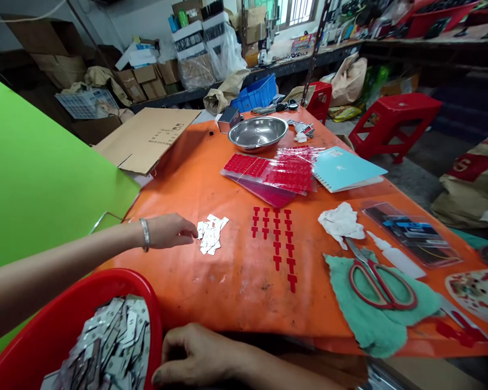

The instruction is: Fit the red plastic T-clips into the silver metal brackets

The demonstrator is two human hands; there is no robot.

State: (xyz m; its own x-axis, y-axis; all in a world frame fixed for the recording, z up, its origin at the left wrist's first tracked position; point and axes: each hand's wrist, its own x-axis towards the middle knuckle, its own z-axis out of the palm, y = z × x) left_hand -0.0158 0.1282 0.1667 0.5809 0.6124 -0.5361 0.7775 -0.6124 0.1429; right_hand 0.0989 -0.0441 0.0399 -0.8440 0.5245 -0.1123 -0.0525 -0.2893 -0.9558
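My left hand, with a bracelet at the wrist, reaches in low over the orange table. Its fingers are loosely bent, a gap shows below them, and the tips are at the left edge of a small pile of white flat pieces. At the bottom, my right hand curls its thumb and fingers at the rim of a red plastic basin. Inside the basin lie many flat, whitish-grey metal-looking pieces. Right of the white pile, red T-shaped pieces lie in columns of uneven length.
Sheets of red pieces, a steel bowl and a blue notebook lie farther back. At right are scissors on a green cloth, crumpled tissue and a white bottle. A cardboard box stands back left.
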